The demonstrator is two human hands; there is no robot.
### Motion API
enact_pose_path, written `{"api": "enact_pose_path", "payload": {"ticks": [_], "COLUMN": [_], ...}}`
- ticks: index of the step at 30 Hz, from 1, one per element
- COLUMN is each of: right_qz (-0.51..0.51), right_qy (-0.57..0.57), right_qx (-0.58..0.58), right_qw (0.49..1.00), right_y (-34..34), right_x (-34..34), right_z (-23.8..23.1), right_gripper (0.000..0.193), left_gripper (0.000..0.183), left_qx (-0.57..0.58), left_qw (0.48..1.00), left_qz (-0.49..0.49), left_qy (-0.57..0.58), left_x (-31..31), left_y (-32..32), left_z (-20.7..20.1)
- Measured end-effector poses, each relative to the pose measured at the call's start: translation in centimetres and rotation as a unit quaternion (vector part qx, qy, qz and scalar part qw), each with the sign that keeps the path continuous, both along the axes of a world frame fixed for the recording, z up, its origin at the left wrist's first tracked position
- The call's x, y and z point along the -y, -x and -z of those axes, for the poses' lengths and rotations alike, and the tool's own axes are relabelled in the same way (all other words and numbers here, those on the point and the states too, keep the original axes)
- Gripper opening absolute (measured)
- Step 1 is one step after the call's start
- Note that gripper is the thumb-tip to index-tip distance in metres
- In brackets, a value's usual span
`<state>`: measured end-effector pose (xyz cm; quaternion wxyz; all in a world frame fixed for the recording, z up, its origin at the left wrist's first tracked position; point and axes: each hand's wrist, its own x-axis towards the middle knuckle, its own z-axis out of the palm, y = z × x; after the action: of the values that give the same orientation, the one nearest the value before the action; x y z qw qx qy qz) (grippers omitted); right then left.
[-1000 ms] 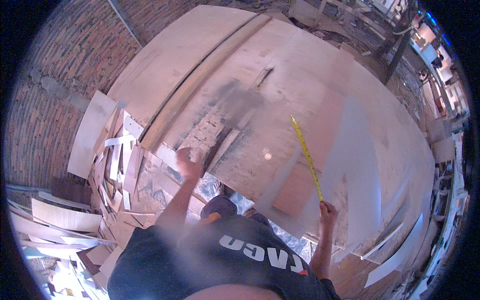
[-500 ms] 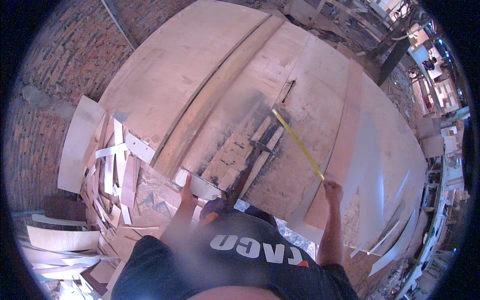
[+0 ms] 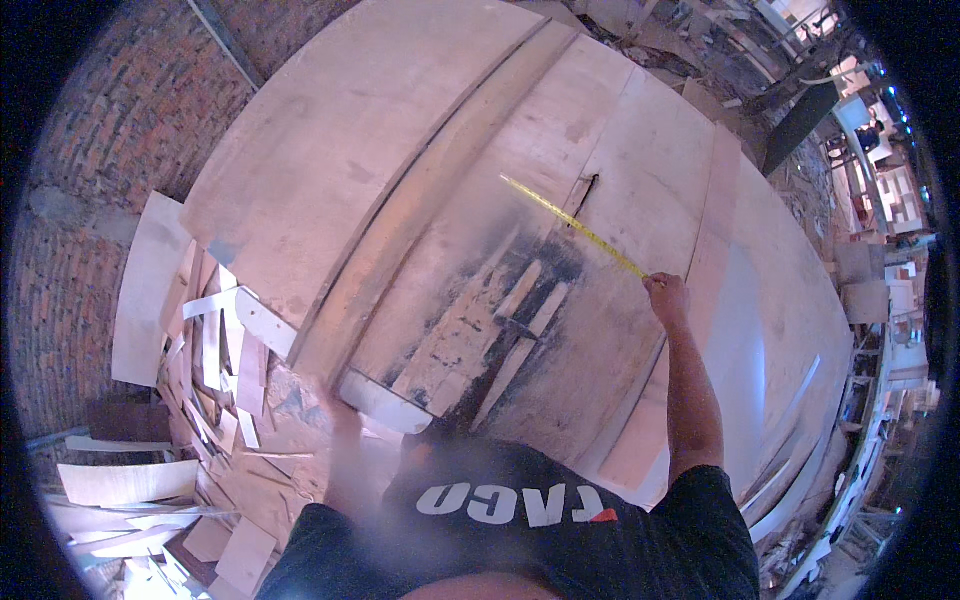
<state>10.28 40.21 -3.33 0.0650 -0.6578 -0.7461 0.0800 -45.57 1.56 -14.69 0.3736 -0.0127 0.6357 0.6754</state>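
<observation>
R hand (image 3: 667, 295) grips nr end of yellow tape meas. (image 3: 575, 222), blade out far-left over wooden tabletop (image 3: 610, 330), tip right of long wood strip (image 3: 430, 180). L hand (image 3: 345, 418) blurred, nr-left edge; can't tell grip.

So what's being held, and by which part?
The right hand holds a yellow tape measure by its near end. The left hand is blurred; whether it holds anything can't be told.
</observation>
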Motion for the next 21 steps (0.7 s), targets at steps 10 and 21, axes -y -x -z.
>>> {"api": "enact_pose_path", "payload": {"ticks": [10,21], "right_qz": [0.062,0.027], "right_qy": [0.034,0.069], "right_qx": [-0.032,-0.007], "right_qw": [0.997,0.997], "right_y": [-3.3,-2.9], "right_x": [-0.8,-1.7], "right_z": [0.9,1.6], "right_gripper": [0.028,0.028], "left_gripper": [0.11,0.105], "left_qx": [0.001,0.014], "left_qw": [0.986,0.986], "left_qz": [0.048,0.046], "left_qy": [0.157,0.156], "left_x": [-8.0,-8.6], "left_y": [17.2,13.0], "left_z": [-4.2,-0.3]}}
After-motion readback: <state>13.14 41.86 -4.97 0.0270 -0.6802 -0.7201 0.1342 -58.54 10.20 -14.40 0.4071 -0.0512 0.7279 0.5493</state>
